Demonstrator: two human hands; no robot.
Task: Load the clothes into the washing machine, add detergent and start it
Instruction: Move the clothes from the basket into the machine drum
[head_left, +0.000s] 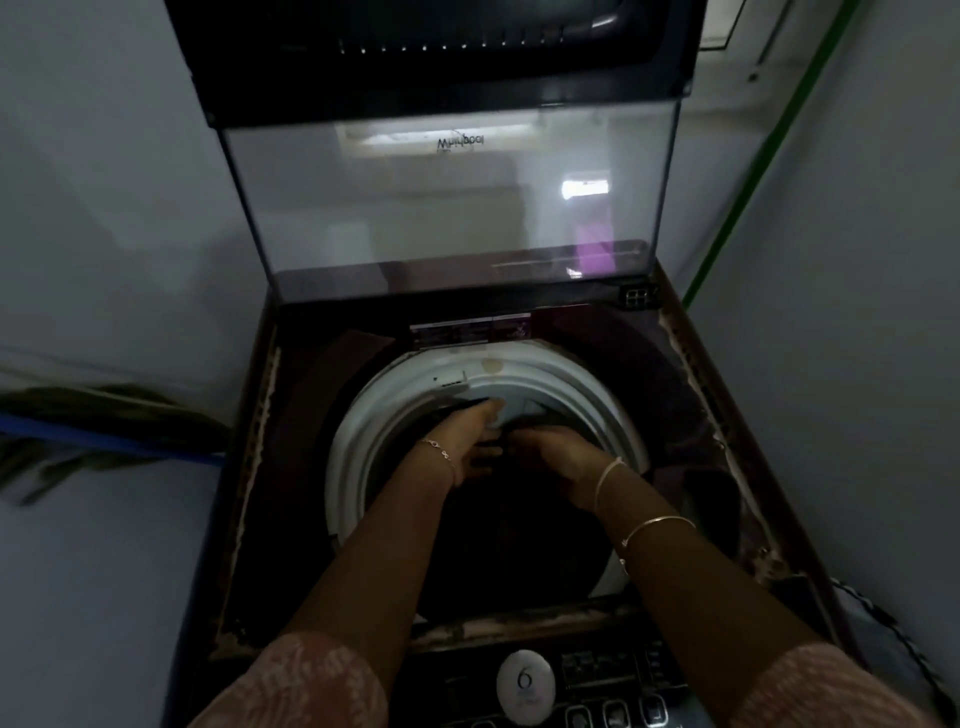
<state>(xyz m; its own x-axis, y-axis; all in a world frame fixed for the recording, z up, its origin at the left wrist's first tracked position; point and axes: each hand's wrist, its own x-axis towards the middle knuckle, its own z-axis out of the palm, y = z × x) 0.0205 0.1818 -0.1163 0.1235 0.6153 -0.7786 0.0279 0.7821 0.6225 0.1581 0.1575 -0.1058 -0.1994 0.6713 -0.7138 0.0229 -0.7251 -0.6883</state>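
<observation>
Clothes (511, 447) lie dark in the washing machine (363, 447) between pale walls (104, 208) — lid (452, 208) raised; left hand (475, 436) and right hand (563, 462) grasp them.

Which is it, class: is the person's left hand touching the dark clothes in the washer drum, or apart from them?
Touching. The head view shows the left hand pressed down onto the dark clothes inside the drum, its fingers overlapping the fabric with no gap.

Clothes (498, 514) in the drum (363, 441) — lid (452, 208) upright behind.
</observation>
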